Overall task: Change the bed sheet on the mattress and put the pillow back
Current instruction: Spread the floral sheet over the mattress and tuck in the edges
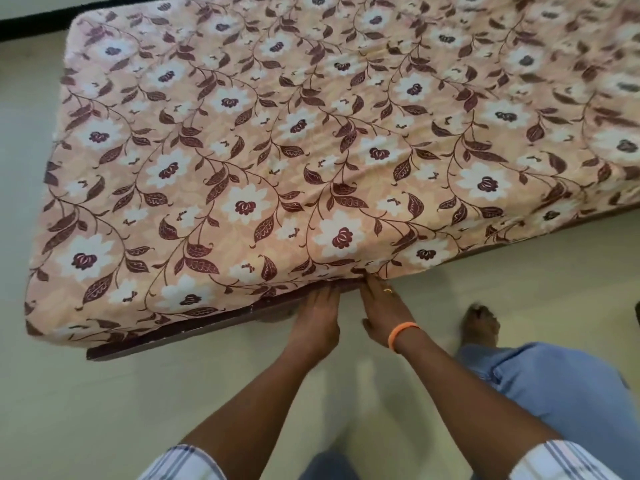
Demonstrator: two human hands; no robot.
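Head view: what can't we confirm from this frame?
- Fingertips of the left hand and right hand: tucked under the floral sheet edge, so grip is unclear.
- Mattress: fully covered by the sheet.
- Pillow: none in view; the bed's right end is cut off by the frame edge.
- Foot: motion-blurred.

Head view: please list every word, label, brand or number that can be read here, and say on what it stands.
None: no readable text appears anywhere.
The bed sheet carries only a flower and leaf print.
The orange wristband by the right hand shows no lettering.
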